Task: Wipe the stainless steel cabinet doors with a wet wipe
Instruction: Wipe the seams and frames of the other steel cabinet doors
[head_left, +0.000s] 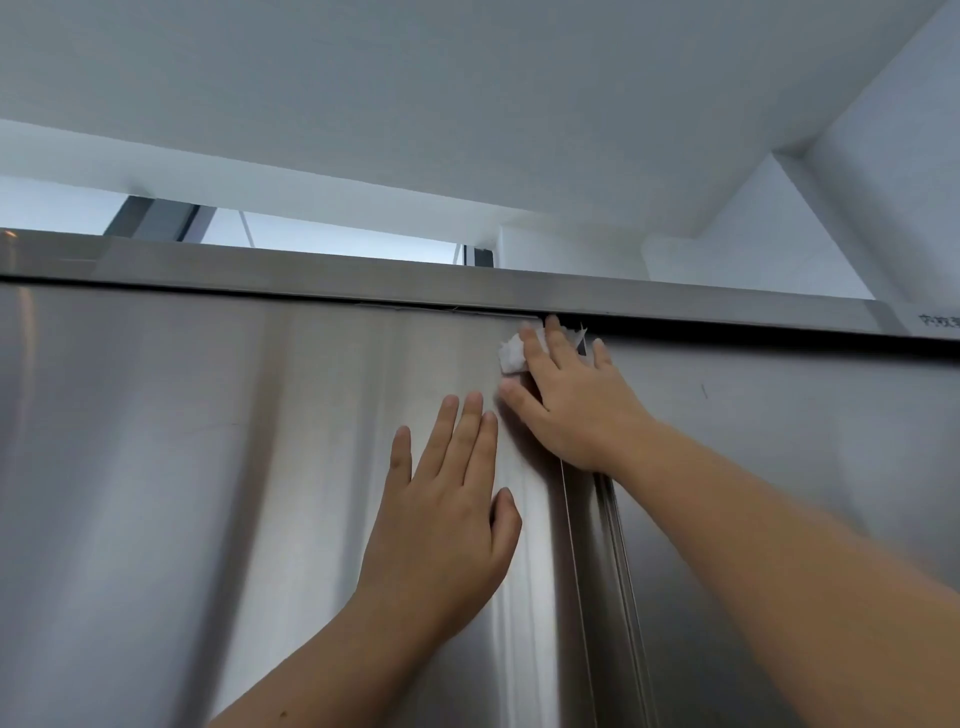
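Right grip (571, 410) presses wipe (511, 358), door (208, 441) top corner

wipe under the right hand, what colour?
White, a crumpled wet wipe under the right hand near the left door's top corner; head view.

The silver stainless steel cabinet door on the left (208, 467) is brushed metal, smooth, with a satin sheen and soft vertical bands of reflected light; the matching steel door on the right (779, 441) has the same brushed finish but looks duller and darker, with one small dark mark; the long horizontal steel band (363, 278) above them is brushed likewise; the crumpled white wet wipe (511, 356) looks soft, fibrous and matt, ragged at its edge; the white ceiling (467, 104) is smooth and matt.
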